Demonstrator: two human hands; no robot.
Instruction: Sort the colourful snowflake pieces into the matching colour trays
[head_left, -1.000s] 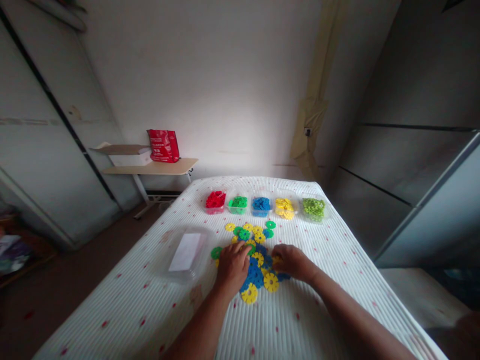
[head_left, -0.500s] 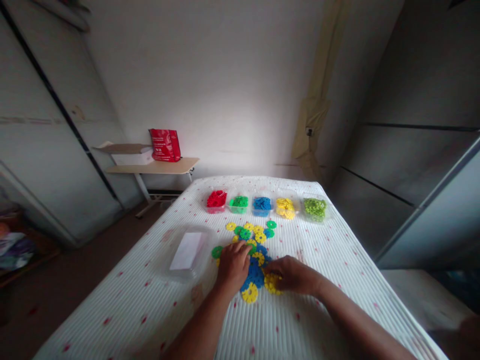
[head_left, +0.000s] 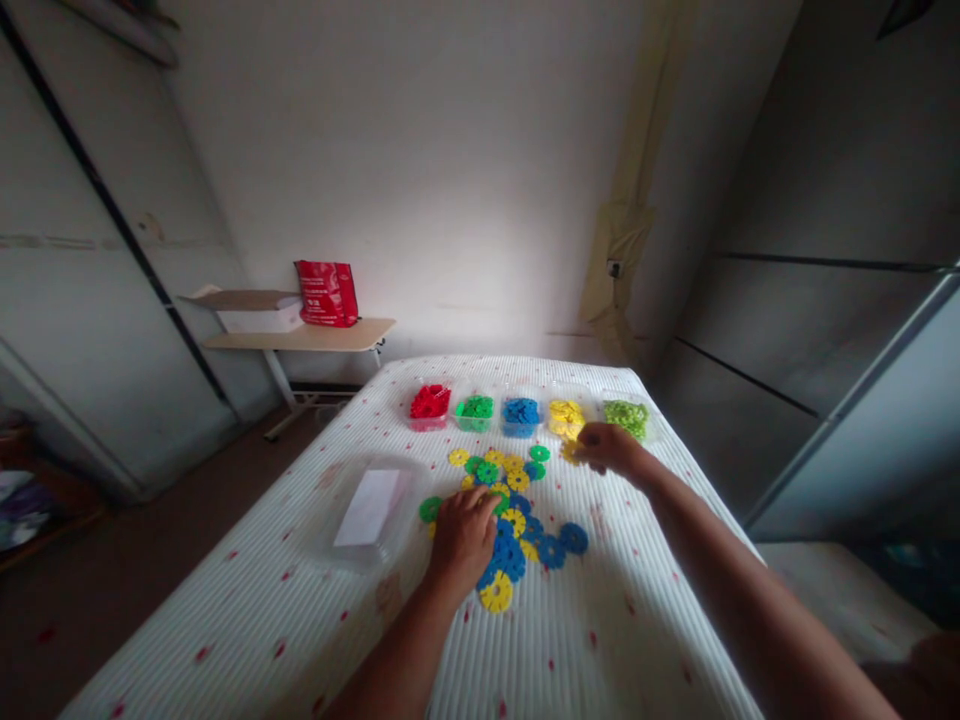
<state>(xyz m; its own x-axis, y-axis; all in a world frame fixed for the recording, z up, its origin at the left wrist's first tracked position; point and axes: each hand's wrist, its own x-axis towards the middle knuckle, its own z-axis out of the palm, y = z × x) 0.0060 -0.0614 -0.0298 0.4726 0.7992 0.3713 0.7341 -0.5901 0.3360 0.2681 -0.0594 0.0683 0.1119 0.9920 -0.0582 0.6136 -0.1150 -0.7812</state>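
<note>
- In the head view, the right hand (head_left: 611,450) is nearly closed: thumb and fingers pinch at least one yellow disc (head_left: 571,452). How many discs are in it, I cannot tell.
- This yellow disc is right of the middle of the frame, just in front of the clear box with yellow discs (head_left: 559,430).
- The left hand (head_left: 465,535) is half open, with the fingers loosely bent. It lies at the left side of the pile of discs (head_left: 508,555), in the lower middle of the frame. Its fingertips are at a green disc (head_left: 501,503); if they grip it, I cannot tell.
- Half a second ago, the right hand was low at the right edge of the pile, over yellow there. Now it has moved up in the frame, and the yellow has gone from that place. Two blue discs (head_left: 574,538) are now uncovered there.
- The left hand stays almost at the same place.
- The right arm comes from the lower right corner and stretches up and to the left, with the knuckles on top.
- The left arm rises from the bottom edge, leaning to the right, back of the hand upward.
</note>
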